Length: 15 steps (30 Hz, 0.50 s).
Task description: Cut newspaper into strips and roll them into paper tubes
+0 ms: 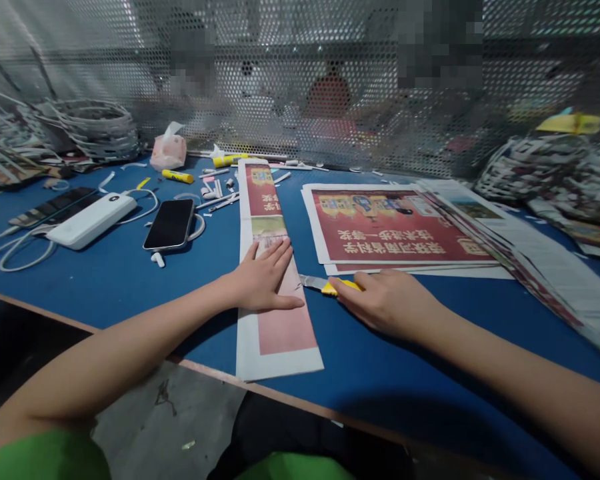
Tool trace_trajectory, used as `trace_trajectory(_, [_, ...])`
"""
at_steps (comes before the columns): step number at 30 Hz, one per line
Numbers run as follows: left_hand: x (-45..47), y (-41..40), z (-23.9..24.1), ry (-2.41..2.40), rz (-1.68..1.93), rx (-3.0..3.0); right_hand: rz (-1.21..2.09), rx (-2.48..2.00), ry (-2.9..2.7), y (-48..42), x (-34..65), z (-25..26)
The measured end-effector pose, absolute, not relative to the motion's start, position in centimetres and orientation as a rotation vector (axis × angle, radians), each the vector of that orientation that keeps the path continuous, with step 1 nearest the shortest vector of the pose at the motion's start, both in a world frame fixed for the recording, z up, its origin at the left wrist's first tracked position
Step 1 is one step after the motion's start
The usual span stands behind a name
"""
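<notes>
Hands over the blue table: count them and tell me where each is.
2: the left hand lies on the folded newspaper; the right hand grips the yellow cutter beside it.

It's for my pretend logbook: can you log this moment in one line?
left hand: flat on folded paper | right hand: holding yellow cutter, blade at paper's right edge | printed sheets: on blue table

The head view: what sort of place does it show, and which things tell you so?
Probably a craft workspace: woven baskets stand towards the back, printed paper sheets lie stacked on the blue table, and the right hand holds a yellow cutter.
</notes>
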<state>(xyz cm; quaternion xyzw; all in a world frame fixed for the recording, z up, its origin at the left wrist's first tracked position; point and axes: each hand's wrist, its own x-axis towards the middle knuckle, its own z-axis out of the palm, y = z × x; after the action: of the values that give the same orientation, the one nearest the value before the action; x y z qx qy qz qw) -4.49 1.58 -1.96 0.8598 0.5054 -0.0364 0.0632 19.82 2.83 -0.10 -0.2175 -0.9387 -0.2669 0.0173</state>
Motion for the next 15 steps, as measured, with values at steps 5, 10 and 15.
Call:
trace_trajectory(5, [-4.5, 1.5, -2.0, 1.527, -0.137, 2.600, -0.725, -0.743, -2.914, 2.9, 19.6, -0.2])
trace_trajectory(10, [-4.4, 1.5, -2.0, 1.537, -0.152, 2.601, -0.716, -0.775, -2.894, 3.5, 19.0, -0.3])
trace_trajectory(15, [-4.5, 1.6, -2.1, 1.524, -0.112, 2.614, -0.799, -0.730, -2.887, 4.0, 18.7, -0.1])
